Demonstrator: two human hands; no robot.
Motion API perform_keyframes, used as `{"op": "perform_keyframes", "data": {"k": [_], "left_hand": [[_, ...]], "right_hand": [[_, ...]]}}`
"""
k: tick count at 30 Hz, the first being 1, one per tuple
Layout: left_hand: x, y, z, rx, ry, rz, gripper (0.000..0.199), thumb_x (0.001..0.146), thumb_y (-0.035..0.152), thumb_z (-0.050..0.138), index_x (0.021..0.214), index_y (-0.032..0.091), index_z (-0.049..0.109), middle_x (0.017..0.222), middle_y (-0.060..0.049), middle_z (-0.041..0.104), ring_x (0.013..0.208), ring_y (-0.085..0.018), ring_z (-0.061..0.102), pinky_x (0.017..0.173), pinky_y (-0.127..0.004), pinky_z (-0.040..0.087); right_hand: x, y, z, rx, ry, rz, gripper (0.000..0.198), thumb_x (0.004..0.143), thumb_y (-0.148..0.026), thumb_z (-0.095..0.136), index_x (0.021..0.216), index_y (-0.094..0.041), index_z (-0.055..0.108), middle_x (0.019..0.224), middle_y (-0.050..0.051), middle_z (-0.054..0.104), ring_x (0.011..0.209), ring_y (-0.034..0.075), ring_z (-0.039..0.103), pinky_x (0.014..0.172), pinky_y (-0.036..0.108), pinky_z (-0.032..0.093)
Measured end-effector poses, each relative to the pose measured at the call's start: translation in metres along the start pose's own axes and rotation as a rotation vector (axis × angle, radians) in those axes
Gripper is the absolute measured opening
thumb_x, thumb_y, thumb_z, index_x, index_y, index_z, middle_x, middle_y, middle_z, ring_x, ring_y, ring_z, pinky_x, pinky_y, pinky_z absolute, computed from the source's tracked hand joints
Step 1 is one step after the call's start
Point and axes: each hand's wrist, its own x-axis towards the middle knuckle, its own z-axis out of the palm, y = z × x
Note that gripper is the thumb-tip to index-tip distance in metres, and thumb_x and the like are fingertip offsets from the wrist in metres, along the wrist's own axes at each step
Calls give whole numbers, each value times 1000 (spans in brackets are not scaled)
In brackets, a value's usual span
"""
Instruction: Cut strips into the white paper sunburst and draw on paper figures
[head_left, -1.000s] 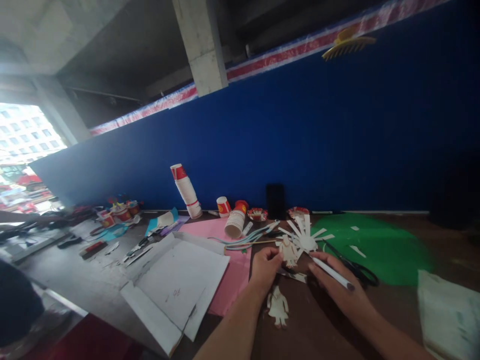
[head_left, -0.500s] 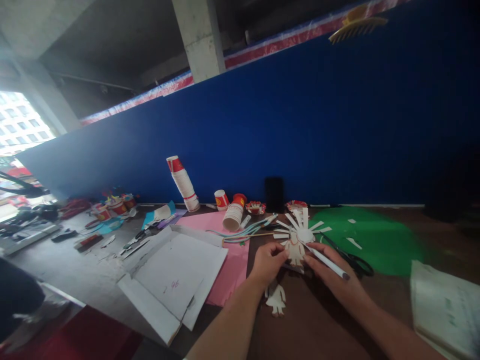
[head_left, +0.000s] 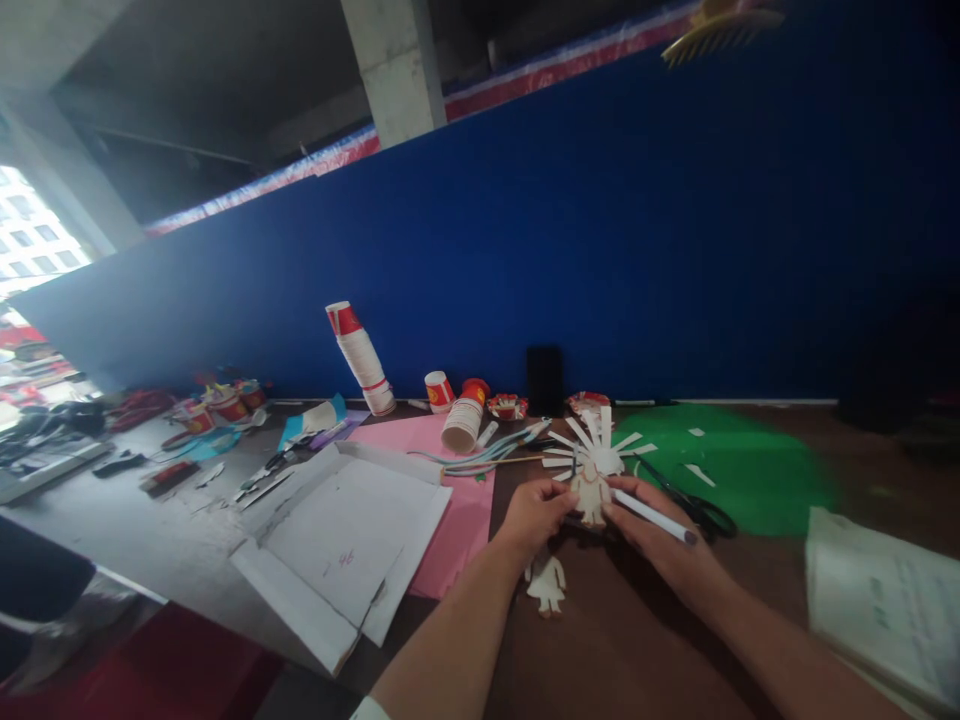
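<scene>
Between my two hands a small pale doll-shaped cutout point(head_left: 592, 496) is held up by its sides. The fingers of my left hand point(head_left: 541, 512) pinch its left edge. My right hand point(head_left: 654, 520) grips its right edge and also carries a white pen point(head_left: 654, 516) lying across the fingers. Just behind the cutout lies a white paper cup cut into spread strips point(head_left: 600, 450). A second doll-shaped cutout point(head_left: 546, 585), in a dress shape, lies on the dark table below my left hand.
Black scissors point(head_left: 701, 510) lie on green paper point(head_left: 772, 470) at right, near a white booklet point(head_left: 885, 600). To the left are an opened white cardboard box point(head_left: 360, 530), pink paper point(head_left: 457, 550) and stacked paper cups point(head_left: 364, 360). A blue partition point(head_left: 487, 250) stands behind.
The cutout between my hands now stands more squarely toward me, and the pen sits a little flatter in my right hand. The whole view has shifted slightly.
</scene>
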Motion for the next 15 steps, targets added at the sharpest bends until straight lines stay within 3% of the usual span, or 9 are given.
{"op": "perform_keyframes", "data": {"k": [4, 8, 15], "left_hand": [[-2, 0, 0, 76, -10, 20, 33, 70, 41, 76, 88, 13, 71, 56, 5, 53, 46, -6, 39, 48, -22, 30], [-4, 0, 1, 151, 23, 65, 25, 71, 38, 76, 78, 14, 70, 58, 3, 56, 52, -8, 44, 55, -22, 36], [1, 0, -2, 94, 108, 19, 23, 73, 37, 73, 76, 14, 68, 48, 6, 48, 44, -7, 37, 44, -21, 27]], "right_hand": [[-2, -5, 1, 14, 40, 2, 40, 73, -45, 76, 104, -21, 67, 69, -1, 67, 61, 17, 58, 55, 28, 44], [-4, -6, 2, 9, 54, 27, 45, 75, -47, 75, 109, -21, 65, 63, -3, 63, 53, 14, 53, 48, 25, 38], [-7, -8, 4, 20, 61, 40, 49, 72, -50, 77, 109, -20, 65, 69, -1, 65, 55, 15, 56, 48, 26, 41]]}}
